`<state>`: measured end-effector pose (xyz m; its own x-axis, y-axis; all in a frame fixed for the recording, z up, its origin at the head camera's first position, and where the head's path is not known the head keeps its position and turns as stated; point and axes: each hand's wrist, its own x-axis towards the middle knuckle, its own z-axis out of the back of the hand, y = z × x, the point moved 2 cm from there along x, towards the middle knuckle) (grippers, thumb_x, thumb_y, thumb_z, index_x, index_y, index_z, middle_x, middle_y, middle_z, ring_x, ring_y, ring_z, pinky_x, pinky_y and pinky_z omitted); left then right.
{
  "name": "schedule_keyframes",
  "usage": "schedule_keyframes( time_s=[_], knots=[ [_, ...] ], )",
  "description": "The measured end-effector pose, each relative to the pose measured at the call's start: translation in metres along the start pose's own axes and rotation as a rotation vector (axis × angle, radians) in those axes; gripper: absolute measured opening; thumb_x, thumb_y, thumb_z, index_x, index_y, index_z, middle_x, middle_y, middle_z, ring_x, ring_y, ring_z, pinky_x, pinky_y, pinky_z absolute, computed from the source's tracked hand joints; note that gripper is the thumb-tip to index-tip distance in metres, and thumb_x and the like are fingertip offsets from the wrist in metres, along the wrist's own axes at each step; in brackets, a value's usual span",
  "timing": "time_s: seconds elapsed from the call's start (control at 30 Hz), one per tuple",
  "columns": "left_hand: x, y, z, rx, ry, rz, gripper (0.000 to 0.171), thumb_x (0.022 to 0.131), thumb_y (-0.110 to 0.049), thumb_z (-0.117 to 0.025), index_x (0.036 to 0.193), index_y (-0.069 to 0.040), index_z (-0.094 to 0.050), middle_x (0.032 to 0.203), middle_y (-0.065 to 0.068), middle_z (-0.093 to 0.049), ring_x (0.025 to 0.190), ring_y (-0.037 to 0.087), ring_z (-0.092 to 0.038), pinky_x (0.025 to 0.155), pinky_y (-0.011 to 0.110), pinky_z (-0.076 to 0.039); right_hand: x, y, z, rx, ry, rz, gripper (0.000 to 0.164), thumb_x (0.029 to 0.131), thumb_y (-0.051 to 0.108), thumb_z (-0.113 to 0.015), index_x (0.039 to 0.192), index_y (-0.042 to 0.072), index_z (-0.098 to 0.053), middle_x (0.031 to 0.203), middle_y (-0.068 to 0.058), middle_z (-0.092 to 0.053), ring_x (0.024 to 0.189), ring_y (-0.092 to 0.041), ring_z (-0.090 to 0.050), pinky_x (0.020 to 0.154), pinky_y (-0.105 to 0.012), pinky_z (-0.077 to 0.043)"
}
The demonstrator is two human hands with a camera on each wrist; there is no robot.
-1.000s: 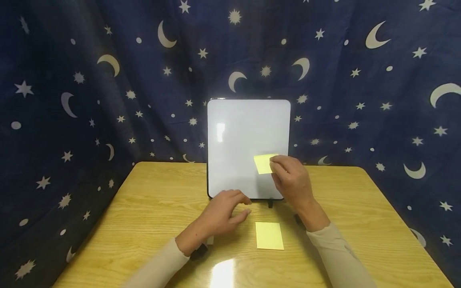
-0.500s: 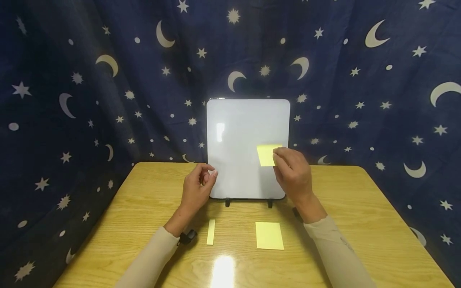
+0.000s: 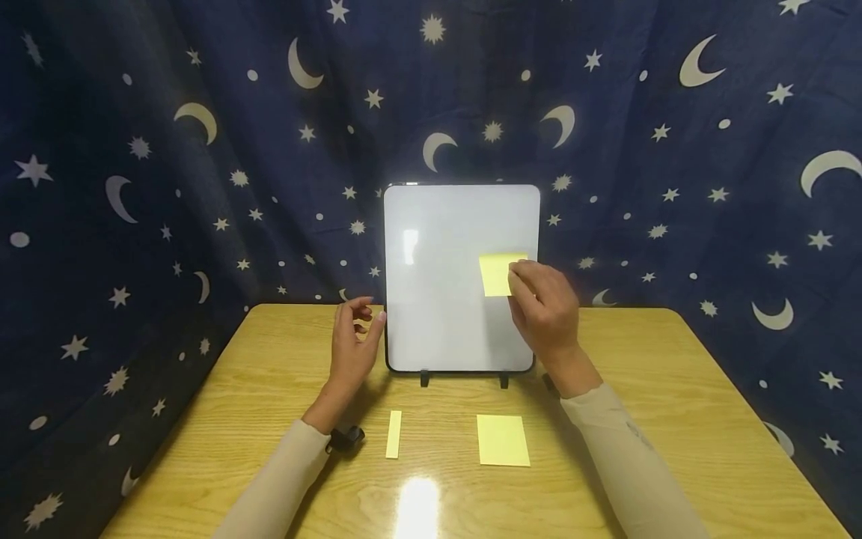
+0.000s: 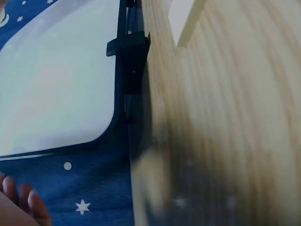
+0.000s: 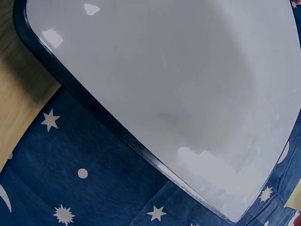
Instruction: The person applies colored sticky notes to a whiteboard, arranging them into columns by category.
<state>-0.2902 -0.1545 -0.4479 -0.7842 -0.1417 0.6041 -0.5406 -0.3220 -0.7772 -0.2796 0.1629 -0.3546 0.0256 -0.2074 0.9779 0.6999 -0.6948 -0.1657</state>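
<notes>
My right hand (image 3: 548, 307) pinches a yellow sticky note (image 3: 494, 275) by its right side, in front of the right part of a white dry-erase board (image 3: 438, 314). A corner of the note (image 5: 294, 197) shows at the right edge of the right wrist view. Beside the board's lower left edge is my left hand (image 3: 353, 348), its fingers loosely bent and holding nothing. In the left wrist view, the fingers of that hand (image 4: 19, 207) appear below the board's corner. A yellow square sticky note pad (image 3: 503, 440) lies on the table, right of centre.
A narrow yellow strip pad (image 3: 393, 434) lies left of the square one. Black feet (image 3: 424, 379) hold the board upright on the wooden table (image 3: 269, 404). Behind stands a dark blue curtain (image 3: 323, 150) with moons and stars.
My right hand has raised the sticky note up along the board. My left hand has moved from in front of the board to its left side, uncovering the narrow strip pad.
</notes>
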Motion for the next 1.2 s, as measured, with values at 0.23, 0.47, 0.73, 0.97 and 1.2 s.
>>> schedule_keyframes(
  time_s=[0.23,0.47,0.73,0.97,1.2],
  knots=[
    [-0.002,0.01,-0.002,-0.11,0.166,0.163,0.038,0.108,-0.015,-0.064,0.145,-0.007,-0.06,0.128,0.017,-0.064,0.116,0.026,-0.064,0.09,0.026,-0.051,0.003,-0.004,-0.007,-0.029,0.028,-0.012,0.014,0.086,-0.014,-0.072,0.097,-0.006,-0.076,0.105,-0.019,-0.076,0.095,-0.04,-0.073,0.084,-0.053,-0.059],
    [-0.003,0.015,-0.003,-0.144,0.235,0.196,0.042,0.108,-0.007,-0.06,0.15,-0.003,-0.054,0.129,0.022,-0.063,0.111,0.029,-0.065,0.088,0.02,-0.051,0.004,-0.01,-0.014,-0.052,0.042,-0.024,0.012,0.089,-0.012,-0.071,0.098,-0.007,-0.076,0.106,-0.019,-0.076,0.097,-0.04,-0.073,0.086,-0.052,-0.059],
    [-0.004,0.02,-0.003,-0.165,0.257,0.228,0.04,0.106,0.002,-0.057,0.146,0.003,-0.055,0.125,0.028,-0.068,0.11,0.04,-0.069,0.083,0.019,-0.054,0.008,-0.017,-0.022,-0.062,0.037,-0.031,0.01,0.092,-0.011,-0.068,0.099,-0.007,-0.075,0.106,-0.019,-0.076,0.096,-0.041,-0.072,0.086,-0.052,-0.059],
    [-0.004,0.019,-0.001,-0.147,0.266,0.228,0.038,0.106,0.003,-0.057,0.144,0.001,-0.057,0.122,0.026,-0.07,0.107,0.041,-0.071,0.081,0.026,-0.056,0.009,-0.024,-0.03,-0.083,0.061,-0.028,0.01,0.094,-0.01,-0.067,0.1,-0.007,-0.075,0.108,-0.02,-0.075,0.098,-0.04,-0.072,0.089,-0.051,-0.059],
    [-0.004,0.02,-0.001,-0.151,0.279,0.224,0.04,0.107,0.003,-0.056,0.146,0.004,-0.055,0.125,0.029,-0.069,0.108,0.043,-0.071,0.085,0.048,-0.06,0.009,-0.029,-0.035,-0.103,0.073,-0.052,0.012,0.095,-0.009,-0.066,0.101,-0.007,-0.075,0.108,-0.019,-0.075,0.1,-0.04,-0.071,0.092,-0.05,-0.059]
  ],
)
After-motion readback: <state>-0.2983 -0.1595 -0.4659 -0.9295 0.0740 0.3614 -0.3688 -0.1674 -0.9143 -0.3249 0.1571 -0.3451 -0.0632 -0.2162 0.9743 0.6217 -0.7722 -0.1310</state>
